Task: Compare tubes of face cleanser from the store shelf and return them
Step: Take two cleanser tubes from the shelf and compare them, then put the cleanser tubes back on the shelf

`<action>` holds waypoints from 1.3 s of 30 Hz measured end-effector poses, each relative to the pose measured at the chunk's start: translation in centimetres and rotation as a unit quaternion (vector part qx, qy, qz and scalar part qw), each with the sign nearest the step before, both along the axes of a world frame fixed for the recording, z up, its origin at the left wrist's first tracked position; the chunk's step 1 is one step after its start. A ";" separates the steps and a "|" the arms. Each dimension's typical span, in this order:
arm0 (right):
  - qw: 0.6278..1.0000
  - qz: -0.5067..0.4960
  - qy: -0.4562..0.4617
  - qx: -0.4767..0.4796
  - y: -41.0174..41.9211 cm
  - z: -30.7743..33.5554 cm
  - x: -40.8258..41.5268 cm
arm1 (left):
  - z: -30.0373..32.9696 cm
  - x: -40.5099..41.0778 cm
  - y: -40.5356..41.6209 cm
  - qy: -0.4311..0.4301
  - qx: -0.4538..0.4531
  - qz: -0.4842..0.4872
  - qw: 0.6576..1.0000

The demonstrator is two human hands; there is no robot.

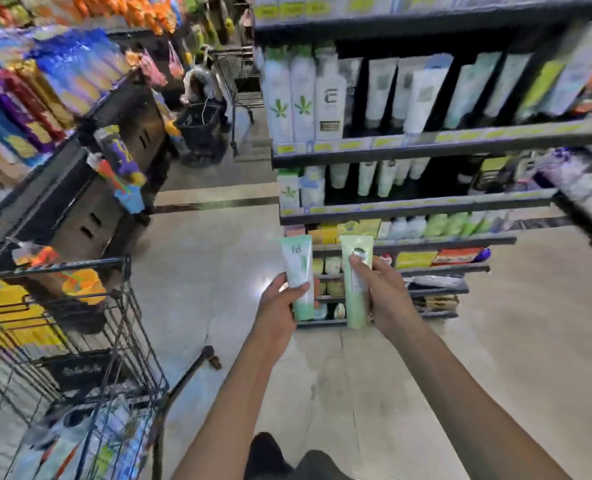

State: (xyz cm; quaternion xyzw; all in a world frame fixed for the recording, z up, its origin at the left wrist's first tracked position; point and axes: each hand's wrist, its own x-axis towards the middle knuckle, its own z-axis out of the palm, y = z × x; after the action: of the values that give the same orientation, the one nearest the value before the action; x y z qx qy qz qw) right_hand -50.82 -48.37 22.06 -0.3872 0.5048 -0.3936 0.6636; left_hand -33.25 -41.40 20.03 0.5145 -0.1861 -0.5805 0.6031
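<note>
Gripping tubes (356,282), one per hand (388,293)

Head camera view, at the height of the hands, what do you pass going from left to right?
Shopping cart → left hand → white and green tube → pale green tube → right hand. Both tubes are held upright in front of the shelves.

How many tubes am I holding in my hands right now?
2. The left hand grips a white-and-green tube, and the right hand grips a pale green tube beside it. Both are upright. More tubes stand on the shelves.
</note>
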 end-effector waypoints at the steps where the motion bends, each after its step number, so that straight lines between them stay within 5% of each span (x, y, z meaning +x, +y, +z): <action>1: 1.000 -0.010 0.007 -0.002 -0.4 0.1 -1.3 | 0.3 -1.3 -0.9 0.000 -0.001 -0.012 1.000; 18: 0.998 -0.056 0.012 -0.036 -13.3 2.7 -15.3 | 3.6 -14.0 -18.0 -0.016 -0.065 -0.128 0.990; 39: 0.994 -0.042 0.007 -0.101 -33.4 5.6 -26.8 | 6.7 -25.6 -38.2 -0.108 -0.128 -0.067 0.984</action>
State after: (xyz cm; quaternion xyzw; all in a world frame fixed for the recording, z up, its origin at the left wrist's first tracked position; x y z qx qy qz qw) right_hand -77.59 -81.72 27.67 -0.4341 0.4829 -0.4671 0.6002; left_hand -58.82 -79.59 26.71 0.4790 -0.3568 -0.5325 0.5998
